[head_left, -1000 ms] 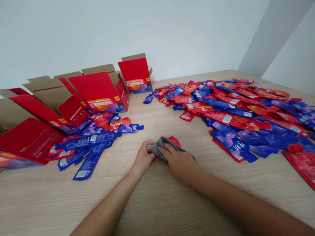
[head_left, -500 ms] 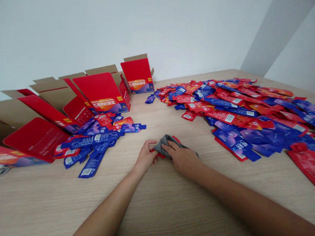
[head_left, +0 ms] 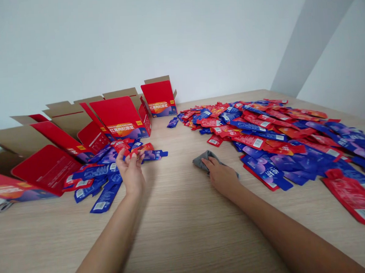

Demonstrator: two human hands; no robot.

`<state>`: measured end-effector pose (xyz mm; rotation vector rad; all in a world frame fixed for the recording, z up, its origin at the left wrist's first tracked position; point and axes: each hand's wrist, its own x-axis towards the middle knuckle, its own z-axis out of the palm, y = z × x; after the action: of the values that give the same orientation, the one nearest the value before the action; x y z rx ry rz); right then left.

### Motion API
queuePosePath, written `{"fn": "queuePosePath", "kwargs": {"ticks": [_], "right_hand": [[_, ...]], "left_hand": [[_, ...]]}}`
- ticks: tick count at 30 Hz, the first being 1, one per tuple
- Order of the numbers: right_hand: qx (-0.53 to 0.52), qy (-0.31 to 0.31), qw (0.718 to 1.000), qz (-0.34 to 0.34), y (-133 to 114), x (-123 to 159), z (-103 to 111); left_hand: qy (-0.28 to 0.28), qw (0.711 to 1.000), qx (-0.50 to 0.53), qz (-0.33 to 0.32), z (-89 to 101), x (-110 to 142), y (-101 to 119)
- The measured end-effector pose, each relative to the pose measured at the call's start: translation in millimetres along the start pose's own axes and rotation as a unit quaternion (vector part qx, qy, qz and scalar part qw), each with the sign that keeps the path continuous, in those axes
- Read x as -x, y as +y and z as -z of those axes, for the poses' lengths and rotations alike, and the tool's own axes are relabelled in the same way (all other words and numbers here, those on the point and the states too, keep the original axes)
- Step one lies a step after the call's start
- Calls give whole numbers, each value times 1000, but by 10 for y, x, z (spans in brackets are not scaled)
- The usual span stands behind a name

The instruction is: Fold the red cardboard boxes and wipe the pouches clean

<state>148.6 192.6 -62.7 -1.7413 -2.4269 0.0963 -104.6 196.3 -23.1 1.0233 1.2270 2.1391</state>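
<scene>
My left hand (head_left: 131,174) is raised over the near right side of the smaller pile of pouches (head_left: 100,171). Its thumb and fingers are closed on a red pouch (head_left: 134,153), mostly hidden by the hand and blending with red pouches behind. In the middle of the table, my right hand (head_left: 223,176) grips a bunched grey cloth (head_left: 206,156) and presses it against the tabletop. To the right of that hand spreads a large heap of red and blue pouches (head_left: 262,134), with a blue one lying over a red one at its near edge.
Open red printed cartons (head_left: 117,115) stand in a row along the left, flaps up. Another carton (head_left: 159,99) is farther back by the wall. A single blue pouch (head_left: 172,122) lies before it. One red pouch (head_left: 353,196) lies at the near right. The table (head_left: 181,234) is wood-patterned.
My hands have parted. The left went leftward with the red pouch from under the cloth to the smaller pile; the right kept the cloth and shifted slightly right. The view tilted up a little.
</scene>
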Motion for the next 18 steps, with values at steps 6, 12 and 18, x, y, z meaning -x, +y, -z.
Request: {"fn": "queuePosePath", "kwargs": {"ticks": [6, 12, 18], "right_hand": [[-113, 40, 993, -21, 68, -41, -11], [-338, 219, 910, -96, 249, -147, -141], [-435, 269, 850, -124, 302, -216, -164]], "left_hand": [[-199, 965, -147, 84, -467, 267, -435], [-355, 845, -396, 55, -1582, 351, -964], [-334, 837, -433, 19, -2121, 438, -1218]]}}
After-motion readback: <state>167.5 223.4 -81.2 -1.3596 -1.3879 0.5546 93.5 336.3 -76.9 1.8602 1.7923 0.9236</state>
